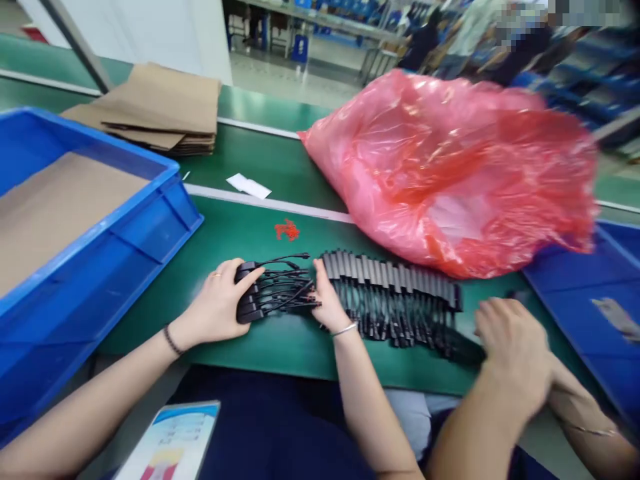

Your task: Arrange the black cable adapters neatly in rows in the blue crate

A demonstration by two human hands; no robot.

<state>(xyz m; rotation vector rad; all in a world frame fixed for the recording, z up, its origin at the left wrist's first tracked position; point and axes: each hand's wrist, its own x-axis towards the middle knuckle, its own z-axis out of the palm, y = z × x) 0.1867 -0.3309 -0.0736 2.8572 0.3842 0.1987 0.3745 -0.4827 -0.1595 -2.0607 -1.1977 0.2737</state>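
Note:
My left hand (pixel 220 303) is wrapped round the black block ends of a small bundle of black cabled pieces (pixel 277 288) on the green table. My right hand (pixel 327 303) presses against the right end of the same bundle, at the cable tips, with its fingers partly hidden. To the right of it lies a long row of black cabled pieces (pixel 390 273), side by side, with their blocks toward the back. Behind the bundle is a little pile of small red pieces (pixel 287 230).
A blue bin (pixel 165 193) with cardboard inside stands at left, stacked cardboard (pixel 165 100) behind. A pink plastic bag (pixel 450 173) lies at back right, over another blue bin (pixel 575 287). A co-worker's hands (pixel 515 347) are near the row's right end.

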